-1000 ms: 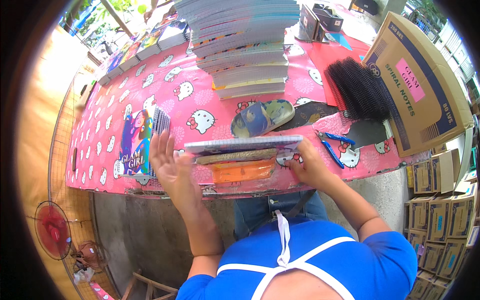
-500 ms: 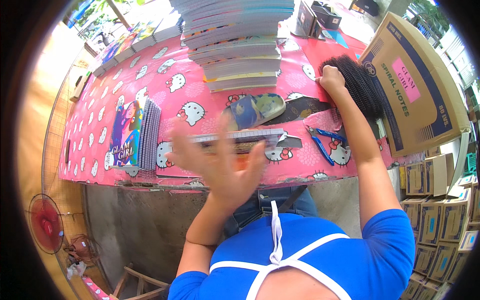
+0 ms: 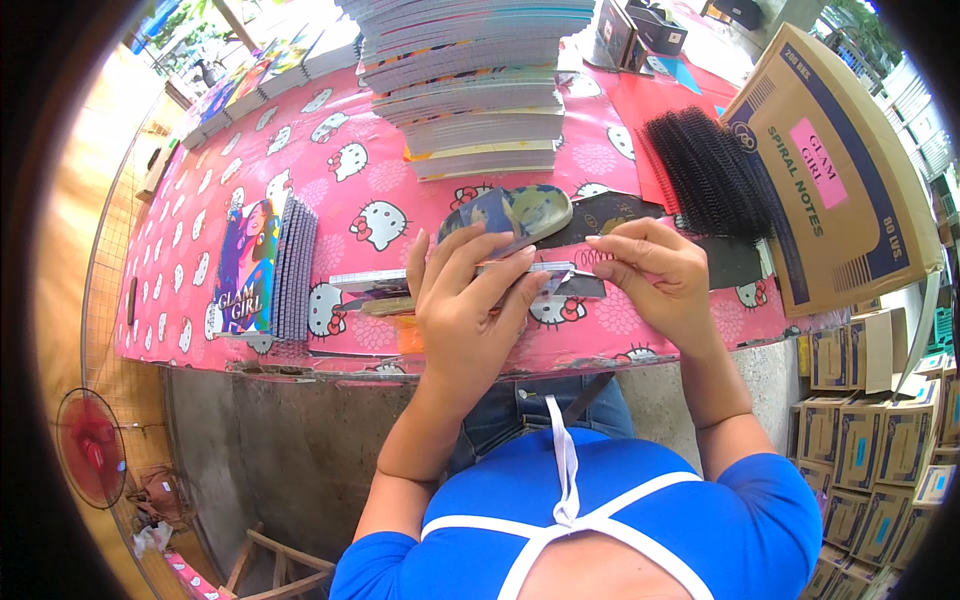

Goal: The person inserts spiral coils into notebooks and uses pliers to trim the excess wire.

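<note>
Several spiral notebooks (image 3: pixel 248 265): stacked at the left of the worktop (image 3: pixel 165 310), glossy illustrated cover up, dark ringed spines facing right.
Unbound notebook (image 3: pixel 370 279): in front of the person, long axis left to right, pale papery edge showing; a brownish strip (image 3: pixel 386 307) and shiny orange piece (image 3: pixel 410 336) lie on its near side.
Left hand (image 3: pixel 465 285): over the notebook, fingers somewhat spread and bent; whether they grip it I cannot tell.
Slide sandal (image 3: pixel 545 212): smooth, mottled, just beyond the notebook.
Thin coil (image 3: pixel 594 257): at the notebook's right end, roughly in line with its edge; the right hand is nearer.
Right hand (image 3: pixel 660 275): thumb and forefinger apparently pinching the coil.
Black coils (image 3: pixel 705 175): springy, bundled beside the box.
Cardboard box (image 3: pixel 840 180): tilted, matt brown.
</note>
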Demonstrator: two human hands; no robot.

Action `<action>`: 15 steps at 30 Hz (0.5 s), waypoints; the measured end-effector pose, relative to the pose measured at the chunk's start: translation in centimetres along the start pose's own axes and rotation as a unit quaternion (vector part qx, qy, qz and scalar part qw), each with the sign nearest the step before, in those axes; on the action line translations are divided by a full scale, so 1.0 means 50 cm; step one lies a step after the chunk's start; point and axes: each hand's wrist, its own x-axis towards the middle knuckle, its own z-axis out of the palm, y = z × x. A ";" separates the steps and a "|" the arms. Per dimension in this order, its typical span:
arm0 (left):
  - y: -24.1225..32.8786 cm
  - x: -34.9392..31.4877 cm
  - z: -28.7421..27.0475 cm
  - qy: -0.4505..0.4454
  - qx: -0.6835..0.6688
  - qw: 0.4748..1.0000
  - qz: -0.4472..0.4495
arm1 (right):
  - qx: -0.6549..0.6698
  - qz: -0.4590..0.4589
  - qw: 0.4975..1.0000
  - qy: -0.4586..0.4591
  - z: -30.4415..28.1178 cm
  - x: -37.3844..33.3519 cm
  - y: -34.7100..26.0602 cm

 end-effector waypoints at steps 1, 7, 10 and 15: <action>0.001 0.000 0.000 0.000 -0.007 1.000 0.002 | -0.007 -0.012 1.000 0.012 0.002 0.004 -0.003; -0.001 -0.001 -0.001 -0.007 -0.019 1.000 0.004 | 0.060 0.010 0.994 -0.087 0.001 0.029 -0.011; 0.002 -0.005 0.001 -0.008 -0.013 1.000 -0.010 | 0.074 0.087 0.980 -0.161 -0.008 0.035 -0.006; 0.017 -0.001 -0.018 -0.005 0.080 0.996 -0.035 | -0.072 -0.089 0.991 -0.065 0.018 0.025 -0.027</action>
